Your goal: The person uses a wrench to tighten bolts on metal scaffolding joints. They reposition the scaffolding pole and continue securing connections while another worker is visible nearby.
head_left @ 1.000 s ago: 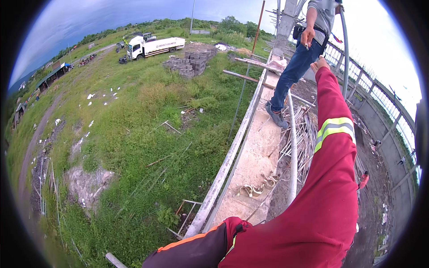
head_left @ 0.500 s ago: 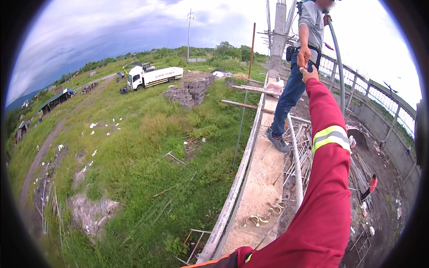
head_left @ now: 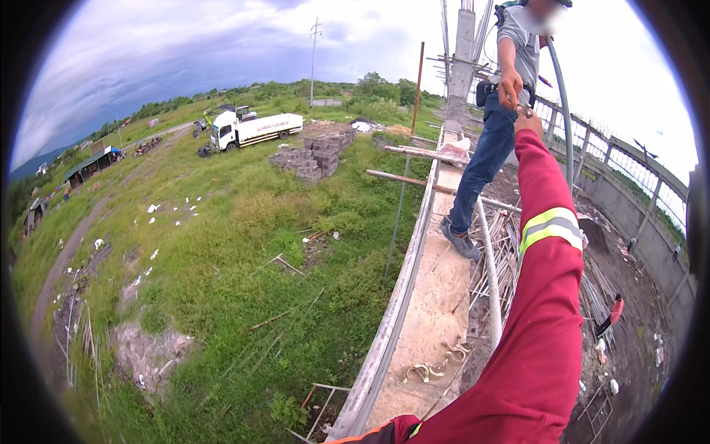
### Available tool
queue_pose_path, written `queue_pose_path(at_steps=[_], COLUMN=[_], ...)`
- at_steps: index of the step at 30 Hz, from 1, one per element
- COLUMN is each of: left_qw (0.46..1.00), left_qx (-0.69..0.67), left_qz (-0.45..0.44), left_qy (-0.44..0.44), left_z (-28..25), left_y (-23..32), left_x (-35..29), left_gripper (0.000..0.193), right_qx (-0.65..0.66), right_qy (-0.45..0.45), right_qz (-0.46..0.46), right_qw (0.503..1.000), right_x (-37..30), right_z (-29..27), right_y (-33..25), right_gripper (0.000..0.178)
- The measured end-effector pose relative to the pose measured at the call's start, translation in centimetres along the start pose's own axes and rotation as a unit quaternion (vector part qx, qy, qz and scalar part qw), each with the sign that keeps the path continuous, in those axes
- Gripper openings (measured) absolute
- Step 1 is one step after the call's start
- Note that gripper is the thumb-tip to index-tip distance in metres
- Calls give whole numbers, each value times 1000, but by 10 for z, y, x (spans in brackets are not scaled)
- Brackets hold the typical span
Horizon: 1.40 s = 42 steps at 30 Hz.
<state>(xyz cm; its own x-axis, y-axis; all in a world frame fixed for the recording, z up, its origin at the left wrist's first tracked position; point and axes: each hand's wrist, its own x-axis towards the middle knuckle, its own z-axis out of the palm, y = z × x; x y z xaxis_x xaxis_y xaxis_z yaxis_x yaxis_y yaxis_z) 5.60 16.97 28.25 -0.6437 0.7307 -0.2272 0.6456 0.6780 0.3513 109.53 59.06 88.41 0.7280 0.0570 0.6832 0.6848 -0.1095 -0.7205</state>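
Note:
My right arm, in a red sleeve with a reflective band, stretches up toward a co-worker. At its end my right hand is closed, with its fingers curled in; what they hold is too small to make out. Just beside it, nearly touching, is the co-worker's hand, its fingers also bent together. The co-worker stands in blue jeans and a grey top on a pale narrow ledge, next to an upright grey hose or pipe. My left hand is not in view.
Several curved pale pieces lie on the ledge. A slanting pole runs along its right side, and horizontal poles cross it. Far below are grass, a white truck, stacked blocks and a person in red.
My right hand has shifted slightly right, and its fingers have gone from reaching out to curled. The co-worker leans nearer, that hand moving a little right.

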Motion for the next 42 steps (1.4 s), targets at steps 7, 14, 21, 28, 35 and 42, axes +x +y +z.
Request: queue_pose_path(at_steps=[7, 14, 21, 28, 35, 42], left_qw=[1000, 999, 997, 982, 864, 897], left_qx=[-7, -22, -45, -94, -295, -322], left_qz=[2, 8, 4, -50, -13, -5], left_qy=[9, 22, 56, 154, 407, 304], left_z=[2, 3, -7, -17, -121, -198], left_y=[1, -15, -58, -195, -151, 63], left_x=[-1, -8, -26, -115, -288, -357], left_gripper=[27, 26, 26, 26, 26, 66], right_qx=[47, 81, 244, 382, 613, 470], right_qy=[55, 108, -128, -301, -600, -874], right_qz=[-61, -279, -381, -555, -436, 6], right_qw=[996, 951, 883, 675, 272, -125], right_x=[-10, -42, -143, -359, -688, -886], right_z=[-13, -32, -76, -121, -223, -444], right_y=[-14, -69, -217, -346, -394, -362], right_gripper=[39, 38, 42, 36, 32, 17])
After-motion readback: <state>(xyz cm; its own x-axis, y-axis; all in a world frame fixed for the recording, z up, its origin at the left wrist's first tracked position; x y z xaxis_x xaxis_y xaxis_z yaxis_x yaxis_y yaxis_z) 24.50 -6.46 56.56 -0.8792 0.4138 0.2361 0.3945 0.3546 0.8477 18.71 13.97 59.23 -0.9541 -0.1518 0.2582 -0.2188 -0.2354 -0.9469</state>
